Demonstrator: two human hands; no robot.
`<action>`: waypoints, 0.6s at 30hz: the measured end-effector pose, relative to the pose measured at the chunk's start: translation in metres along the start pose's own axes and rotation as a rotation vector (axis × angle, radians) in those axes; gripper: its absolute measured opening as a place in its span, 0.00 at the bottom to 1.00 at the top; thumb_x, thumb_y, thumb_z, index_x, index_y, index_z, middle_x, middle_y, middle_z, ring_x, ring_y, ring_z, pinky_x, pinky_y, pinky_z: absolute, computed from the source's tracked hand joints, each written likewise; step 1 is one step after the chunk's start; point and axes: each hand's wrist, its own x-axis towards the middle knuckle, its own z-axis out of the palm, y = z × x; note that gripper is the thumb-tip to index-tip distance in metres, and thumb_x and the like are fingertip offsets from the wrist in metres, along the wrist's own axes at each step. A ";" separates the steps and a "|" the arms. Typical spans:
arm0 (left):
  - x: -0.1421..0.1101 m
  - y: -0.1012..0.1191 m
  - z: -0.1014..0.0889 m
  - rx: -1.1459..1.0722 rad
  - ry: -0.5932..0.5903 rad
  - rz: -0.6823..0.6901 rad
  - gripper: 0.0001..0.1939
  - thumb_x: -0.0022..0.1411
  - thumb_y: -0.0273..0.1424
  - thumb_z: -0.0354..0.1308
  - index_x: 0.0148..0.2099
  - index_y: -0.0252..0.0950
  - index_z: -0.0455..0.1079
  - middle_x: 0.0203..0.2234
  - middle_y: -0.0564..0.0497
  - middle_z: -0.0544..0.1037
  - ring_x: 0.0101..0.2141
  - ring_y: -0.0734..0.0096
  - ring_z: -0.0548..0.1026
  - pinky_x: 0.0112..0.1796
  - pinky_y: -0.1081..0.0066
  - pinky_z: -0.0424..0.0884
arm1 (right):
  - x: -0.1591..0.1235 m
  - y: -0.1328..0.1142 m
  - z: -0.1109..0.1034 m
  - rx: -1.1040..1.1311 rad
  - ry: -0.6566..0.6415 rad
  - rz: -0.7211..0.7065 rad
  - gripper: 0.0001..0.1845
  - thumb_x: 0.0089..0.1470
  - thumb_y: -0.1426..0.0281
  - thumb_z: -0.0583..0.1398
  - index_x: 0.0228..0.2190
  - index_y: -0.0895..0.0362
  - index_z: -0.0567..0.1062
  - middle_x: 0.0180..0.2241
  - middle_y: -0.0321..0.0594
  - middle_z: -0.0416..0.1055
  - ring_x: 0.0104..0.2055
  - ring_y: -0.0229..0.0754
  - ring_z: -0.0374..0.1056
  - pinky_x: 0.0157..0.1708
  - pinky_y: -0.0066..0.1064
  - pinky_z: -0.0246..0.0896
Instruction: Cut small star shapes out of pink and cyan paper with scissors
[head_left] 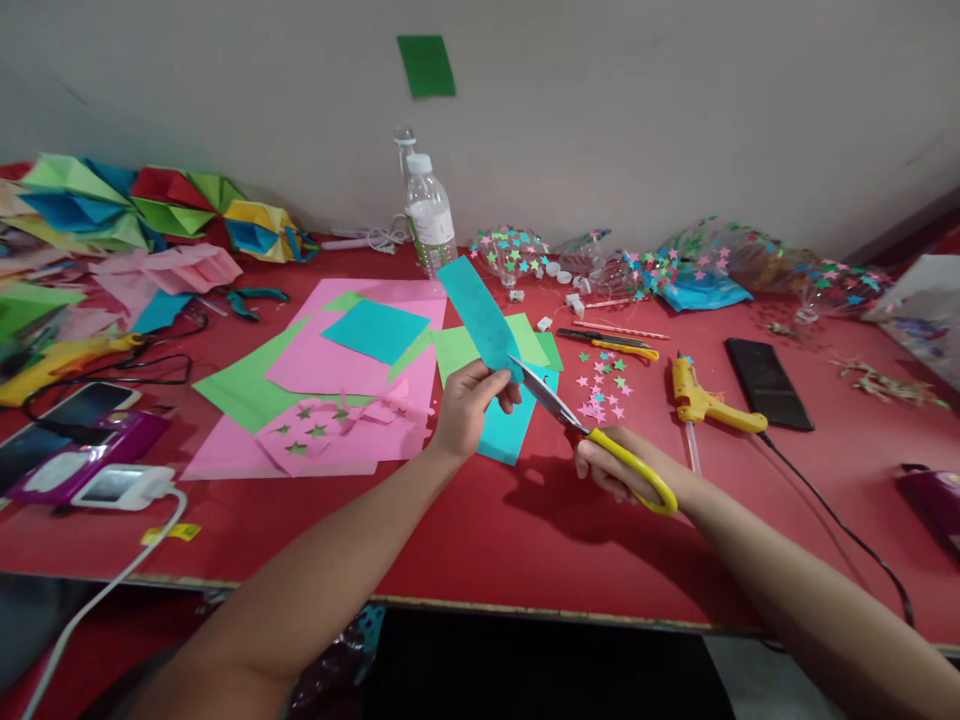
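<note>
Your left hand [476, 405] pinches a long blue paper strip [478, 312] above the red tabletop [450, 535]; your right hand [609, 468] grasps yellow-handled metal scissors [551, 397], blades at the strip's near end; cutting seems in hand; the next move likely calls for steady paper.

Folded paper [67, 205] stands far left on the table [450, 560], a bottle [435, 230] far at the middle, below a square [426, 66] on the wall [600, 100]. Pliers [255, 300] lie between the folded paper and the stacked sheets [322, 360]. Right of the sheets, the left hand [469, 405] is at the near end of a strip [476, 310]; scissors [630, 470] reach that end from the right, the right hand [611, 465] at their handles. Beyond the scissors lie loose stars [600, 398], then a knife [630, 348]; farther right, a glue gun [705, 403], then a phone [769, 383].
</note>
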 end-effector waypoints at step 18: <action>-0.007 -0.005 0.013 0.045 0.106 0.005 0.12 0.61 0.36 0.57 0.28 0.36 0.68 0.20 0.55 0.72 0.22 0.79 0.69 0.26 0.74 0.65 | 0.002 0.001 0.031 0.145 0.132 0.109 0.31 0.52 0.40 0.50 0.22 0.55 0.64 0.07 0.27 0.55 0.09 0.30 0.50 0.12 0.23 0.47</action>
